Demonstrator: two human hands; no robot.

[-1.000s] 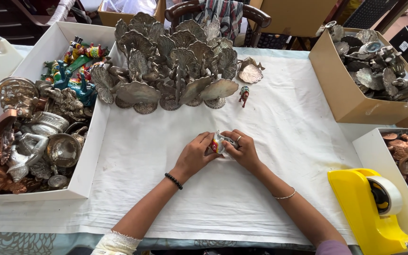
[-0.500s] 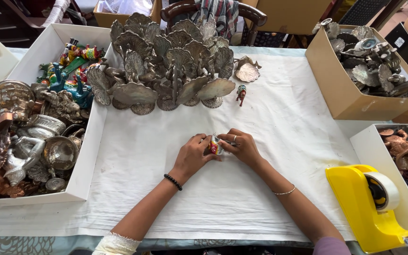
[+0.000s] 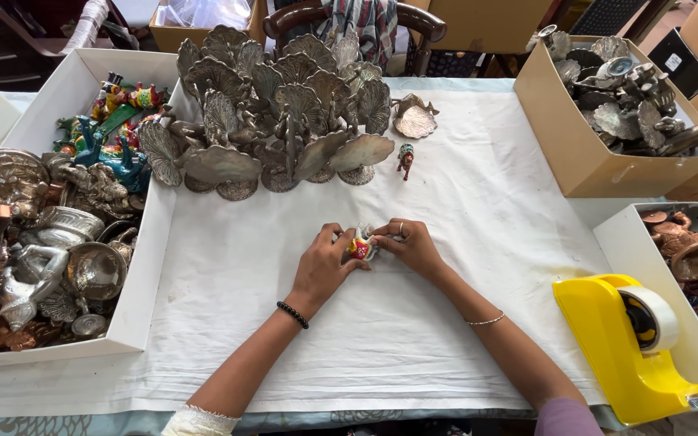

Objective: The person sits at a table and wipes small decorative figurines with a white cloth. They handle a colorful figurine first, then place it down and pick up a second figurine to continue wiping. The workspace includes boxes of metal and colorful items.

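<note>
Both hands meet over a small red and yellow figurine, which lies on the white cloth at mid-table. The left hand lies palm down, its fingertips pinching the figurine's left side. The right hand curls in from the other side, its fingers bent and pressed to the figurine and to a bit of white wrapping around it. Both forearms run back toward the near edge, spreading apart in a V. One black bead bracelet sits on the left wrist, one thin bangle on the right.

Just beyond the hands one small painted animal stands alone on the cloth. Behind it crowds a cluster of silver peacock figures, too many and too overlapped to count, with one loose piece beside them. To the left of the grip a white box holds metal and painted figures. To the far right a cardboard box holds more metalware. Near right, one yellow tape dispenser lies beside a second white box.
</note>
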